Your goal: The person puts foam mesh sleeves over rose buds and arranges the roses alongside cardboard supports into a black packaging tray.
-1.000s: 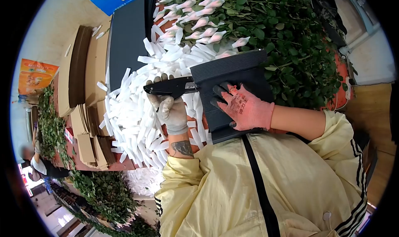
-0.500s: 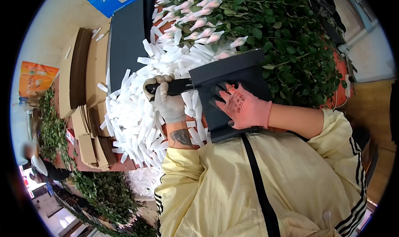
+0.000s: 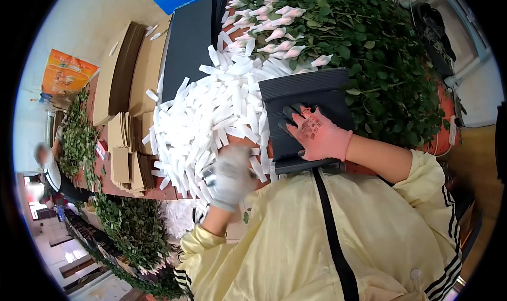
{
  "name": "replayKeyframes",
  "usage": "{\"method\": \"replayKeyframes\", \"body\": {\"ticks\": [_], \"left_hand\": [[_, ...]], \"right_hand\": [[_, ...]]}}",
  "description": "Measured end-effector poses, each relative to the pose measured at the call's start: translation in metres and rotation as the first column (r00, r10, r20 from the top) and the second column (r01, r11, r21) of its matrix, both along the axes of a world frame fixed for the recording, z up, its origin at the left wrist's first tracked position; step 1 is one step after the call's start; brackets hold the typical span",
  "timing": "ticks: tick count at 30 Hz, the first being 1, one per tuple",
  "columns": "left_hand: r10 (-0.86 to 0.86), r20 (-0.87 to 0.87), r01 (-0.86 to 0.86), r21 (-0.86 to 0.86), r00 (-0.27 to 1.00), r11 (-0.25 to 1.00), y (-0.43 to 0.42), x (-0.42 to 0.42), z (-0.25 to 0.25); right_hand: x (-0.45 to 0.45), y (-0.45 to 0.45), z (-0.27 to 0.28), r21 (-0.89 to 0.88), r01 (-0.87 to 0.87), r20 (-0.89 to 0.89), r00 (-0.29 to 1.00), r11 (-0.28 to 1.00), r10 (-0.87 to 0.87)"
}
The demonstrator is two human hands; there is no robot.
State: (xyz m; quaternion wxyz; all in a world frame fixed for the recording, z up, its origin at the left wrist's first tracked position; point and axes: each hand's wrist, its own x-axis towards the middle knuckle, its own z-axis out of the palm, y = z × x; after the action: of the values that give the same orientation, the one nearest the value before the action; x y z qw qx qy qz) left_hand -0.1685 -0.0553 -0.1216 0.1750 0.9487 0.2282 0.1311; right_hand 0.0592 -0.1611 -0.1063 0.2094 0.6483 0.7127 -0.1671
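Note:
My right hand (image 3: 319, 135), in a pink glove with dark fingertips, lies with fingers spread on a folded black corrugated sheet (image 3: 285, 94). The sheet lies on the table just in front of my jacket. My left hand (image 3: 229, 178), in a whitish glove, is left of the sheet and apart from it, near the table's front edge. Motion smears its fingers. A dark patch shows at its left side, but what it is cannot be made out. White foam sleeves (image 3: 211, 111) lie heaped beyond my left hand.
Rose stems with leaves (image 3: 380, 79) cover the right side, their sleeved pale pink buds (image 3: 282, 50) pointing left. Dark sheets (image 3: 190, 42) and brown cardboard pieces (image 3: 119, 71) stand at the left. Further off, a person (image 3: 53, 164) is beside more greenery (image 3: 79, 137).
My left hand has pulled back from the sheet's left edge, where it gripped a black stapler-like tool, toward my body. My right hand stays on the sheet. The view has shifted slightly.

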Motion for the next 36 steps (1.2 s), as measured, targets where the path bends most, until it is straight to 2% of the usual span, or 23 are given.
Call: {"method": "replayKeyframes", "body": {"ticks": [1, 2, 4, 8, 10, 11, 12, 15, 16, 17, 18, 20, 21, 22, 24, 25, 28, 29, 30, 31, 32, 34, 36], "left_hand": [[-0.095, -0.359, 0.078, -0.061, 0.929, 0.995, -0.020, -0.009, -0.020], [-0.115, -0.524, 0.093, -0.067, 0.844, 0.993, -0.039, -0.006, -0.018], [-0.160, -0.612, 0.122, -0.104, 0.774, 0.987, -0.051, -0.019, -0.064], [-0.027, -0.535, 0.121, 0.140, 0.844, 0.983, -0.031, -0.010, -0.080], [0.129, -0.385, -0.084, 0.131, 0.914, 0.988, 0.003, -0.007, -0.090], [0.157, -0.330, -0.093, 0.202, 0.931, 0.975, 0.020, -0.007, -0.095], [0.136, -0.300, -0.006, 0.397, 0.944, 0.918, 0.034, -0.005, -0.088], [0.124, -0.254, -0.024, 0.364, 0.959, 0.931, 0.041, 0.009, -0.049], [0.066, -0.251, -0.024, 0.165, 0.966, 0.986, 0.043, 0.013, -0.025], [0.015, -0.246, -0.027, -0.045, 0.969, 0.999, 0.044, 0.014, -0.006], [0.027, -0.263, -0.043, -0.053, 0.964, 0.998, 0.044, 0.015, 0.005], [0.029, 0.083, -0.007, -0.254, 0.996, 0.967, 0.039, 0.020, 0.023], [0.093, 0.091, -0.056, -0.350, 0.991, 0.935, 0.037, 0.025, 0.035], [0.134, 0.109, -0.091, -0.333, 0.985, 0.938, 0.042, 0.023, 0.029], [0.199, 0.237, -0.187, -0.073, 0.951, 0.980, 0.059, 0.014, 0.016], [0.260, 0.210, -0.257, -0.043, 0.942, 0.965, 0.067, 0.004, 0.013], [0.479, 0.375, -0.542, 0.076, 0.793, 0.837, 0.120, -0.054, -0.001], [0.556, 0.382, -0.664, 0.263, 0.738, 0.700, 0.148, -0.085, -0.012], [0.630, 0.402, -0.746, 0.318, 0.665, 0.584, 0.169, -0.119, -0.015], [0.818, 0.315, -0.874, 0.252, 0.481, 0.416, 0.187, -0.152, -0.022], [0.908, 0.297, -0.917, 0.354, 0.295, 0.182, 0.205, -0.187, -0.038], [0.991, 0.053, -0.920, 0.380, 0.125, 0.095, 0.220, -0.225, -0.005], [0.998, -0.041, -0.860, 0.506, 0.048, 0.062, 0.239, -0.253, 0.010]], "right_hand": [[-0.002, 0.003, 0.011, -0.024, 0.016, -0.021, 1.000, 1.000, -0.017], [-0.003, 0.006, 0.017, -0.048, 0.031, -0.044, 0.998, 0.998, -0.033], [-0.003, 0.007, 0.020, -0.037, 0.025, -0.064, 0.998, 0.999, -0.027], [0.000, 0.001, 0.011, 0.093, 0.004, -0.091, 0.996, 0.996, 0.004], [0.003, -0.004, 0.003, 0.156, -0.017, -0.100, 0.994, 0.988, 0.033], [0.003, -0.005, 0.001, 0.169, -0.016, -0.111, 0.993, 0.986, 0.035], [0.005, -0.005, 0.001, 0.182, -0.016, -0.124, 0.991, 0.983, 0.039], [0.012, -0.008, 0.007, 0.204, -0.038, -0.163, 0.984, 0.978, 0.073], [0.017, -0.008, 0.011, 0.202, -0.037, -0.168, 0.983, 0.979, 0.071], [0.024, -0.008, 0.017, 0.154, 0.027, -0.294, 0.956, 0.988, 0.020], [0.031, -0.006, 0.017, 0.097, 0.076, -0.416, 0.909, 0.992, -0.029], [0.047, -0.010, 0.016, 0.192, 0.125, -0.520, 0.854, 0.973, -0.007], [0.053, -0.012, 0.002, 0.193, 0.162, -0.515, 0.856, 0.968, -0.041], [0.057, -0.014, -0.004, 0.204, 0.178, -0.543, 0.839, 0.963, -0.040], [0.055, -0.012, -0.002, 0.133, 0.215, -0.523, 0.844, 0.967, -0.116], [0.053, -0.009, 0.005, 0.156, 0.170, -0.543, 0.838, 0.973, -0.059], [0.046, -0.002, 0.016, 0.146, 0.154, -0.607, 0.794, 0.977, -0.034], [0.044, -0.002, 0.020, 0.146, 0.211, -0.610, 0.789, 0.967, -0.080], [0.041, -0.003, 0.022, 0.144, 0.273, -0.611, 0.781, 0.951, -0.132], [0.040, -0.001, 0.023, 0.127, 0.297, -0.640, 0.753, 0.946, -0.150], [0.040, -0.001, 0.021, 0.136, 0.291, -0.640, 0.756, 0.947, -0.140], [0.040, -0.006, 0.016, 0.243, 0.267, -0.617, 0.785, 0.932, -0.064], [0.037, -0.003, 0.020, 0.271, 0.280, -0.601, 0.797, 0.921, -0.066]]}}
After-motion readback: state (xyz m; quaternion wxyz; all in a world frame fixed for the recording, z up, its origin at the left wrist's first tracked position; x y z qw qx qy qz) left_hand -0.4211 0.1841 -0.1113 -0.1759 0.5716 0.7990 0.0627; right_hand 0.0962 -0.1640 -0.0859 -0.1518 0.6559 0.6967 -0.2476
